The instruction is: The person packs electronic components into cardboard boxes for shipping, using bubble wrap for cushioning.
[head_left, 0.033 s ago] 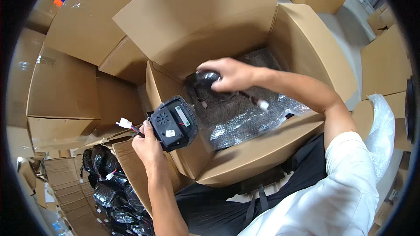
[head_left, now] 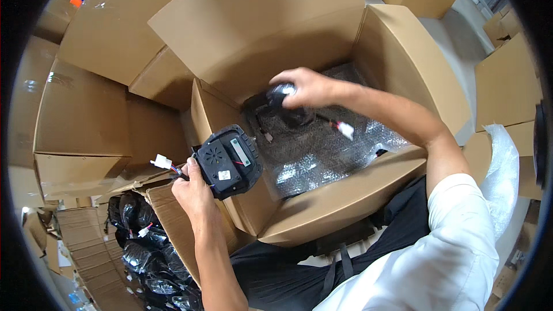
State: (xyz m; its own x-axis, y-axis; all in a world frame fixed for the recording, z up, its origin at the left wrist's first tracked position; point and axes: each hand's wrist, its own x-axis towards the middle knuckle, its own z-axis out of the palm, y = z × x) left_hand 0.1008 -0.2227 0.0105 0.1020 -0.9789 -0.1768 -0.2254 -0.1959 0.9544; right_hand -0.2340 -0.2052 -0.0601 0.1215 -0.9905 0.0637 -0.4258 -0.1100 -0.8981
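My left hand (head_left: 197, 193) grips a black plastic housing (head_left: 226, 163) by its left edge, above the near left wall of the open carton. The housing has a round vent pattern, a small white label and a metal strip. A white connector (head_left: 162, 161) hangs from its wires beside my thumb. Inside the carton (head_left: 345, 196), my right hand (head_left: 308, 87) is closed on a glossy black part (head_left: 280, 95), slightly blurred. A second white connector (head_left: 345, 131) on dark and red wires lies below that hand. Bubble wrap (head_left: 311, 164) covers the carton's bottom.
At lower left, another carton (head_left: 173, 213) holds several black parts (head_left: 152, 259) in clear plastic. Large closed cartons (head_left: 86, 115) stand along the left, others (head_left: 510, 80) at right. A roll of bubble wrap (head_left: 500, 178) is beside my right sleeve.
My right hand has shifted a little up and to the right with the glossy black part. My left hand and its housing have barely moved.
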